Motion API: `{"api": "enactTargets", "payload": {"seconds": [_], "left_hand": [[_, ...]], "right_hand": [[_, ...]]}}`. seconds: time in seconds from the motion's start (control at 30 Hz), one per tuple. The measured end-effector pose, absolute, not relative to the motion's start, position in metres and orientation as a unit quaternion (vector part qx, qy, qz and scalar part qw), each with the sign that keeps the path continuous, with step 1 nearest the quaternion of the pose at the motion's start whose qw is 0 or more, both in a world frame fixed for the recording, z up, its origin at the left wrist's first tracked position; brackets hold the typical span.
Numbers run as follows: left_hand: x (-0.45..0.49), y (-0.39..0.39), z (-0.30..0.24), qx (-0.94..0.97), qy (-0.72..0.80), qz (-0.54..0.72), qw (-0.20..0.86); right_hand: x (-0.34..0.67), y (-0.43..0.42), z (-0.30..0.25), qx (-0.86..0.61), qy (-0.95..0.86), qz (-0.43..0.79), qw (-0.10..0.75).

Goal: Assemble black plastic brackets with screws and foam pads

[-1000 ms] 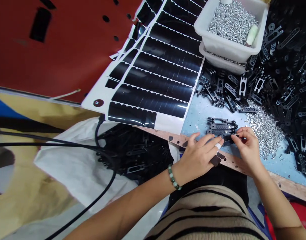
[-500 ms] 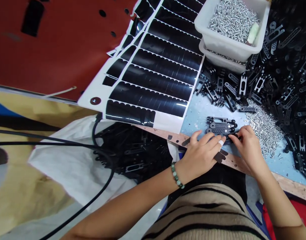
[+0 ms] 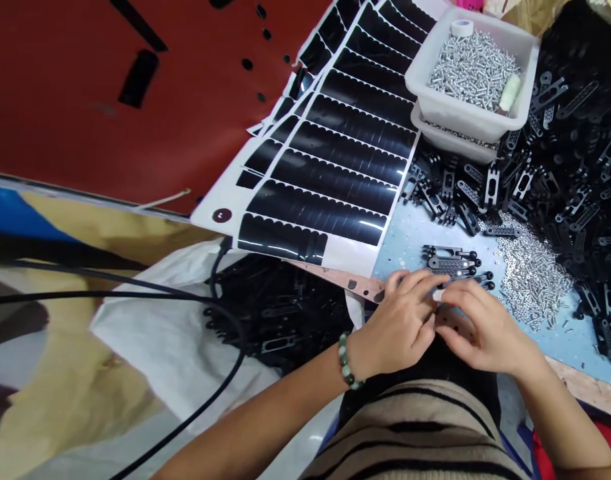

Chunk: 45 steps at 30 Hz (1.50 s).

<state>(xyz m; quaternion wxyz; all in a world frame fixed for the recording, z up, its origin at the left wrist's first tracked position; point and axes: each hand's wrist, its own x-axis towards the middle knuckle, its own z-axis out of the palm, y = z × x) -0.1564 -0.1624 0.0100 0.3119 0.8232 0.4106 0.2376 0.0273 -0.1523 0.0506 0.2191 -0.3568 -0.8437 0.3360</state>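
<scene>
My left hand (image 3: pixel 398 327) and my right hand (image 3: pixel 480 330) meet low on the blue work surface (image 3: pixel 410 247), fingers overlapping. A black perforated link (image 3: pixel 472 283) runs beneath the right fingers, its studded end showing. Its middle is hidden by my hands. Just above them lie two similar black links (image 3: pixel 450 263), side by side and apart from my fingers. My left hand wears a green bead bracelet (image 3: pixel 346 361) and has white tape on one finger. What the left fingers hold is hidden.
A spill of silver screws and nuts (image 3: pixel 532 280) lies to the right, beside a large heap of black links (image 3: pixel 570 200). Behind stands a white tub of screws (image 3: pixel 458 107). A sheet of scalloped black stickers (image 3: pixel 335 180) lies on the left, above a white sack (image 3: pixel 155 347).
My hands have closed together over the link, with the left hand moving toward the right one. The whole scene has shifted slightly right in the view.
</scene>
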Motion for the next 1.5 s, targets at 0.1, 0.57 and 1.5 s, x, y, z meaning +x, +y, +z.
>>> {"api": "enactTargets", "payload": {"seconds": [0.1, 0.57, 1.5], "left_hand": [[-0.162, -0.166, 0.009, 0.801, 0.393, 0.281, 0.353], [-0.175, -0.171, -0.007, 0.829, 0.474, 0.224, 0.194], [-0.170, -0.154, 0.014, 0.822, 0.463, 0.223, 0.246]], "right_hand": [[0.028, -0.157, 0.046, -0.365, -0.835, 0.335, 0.238], [0.019, -0.136, -0.001, -0.645, -0.519, 0.458, 0.323], [0.027, -0.132, 0.021, -0.564, -0.771, 0.186, 0.227]]}}
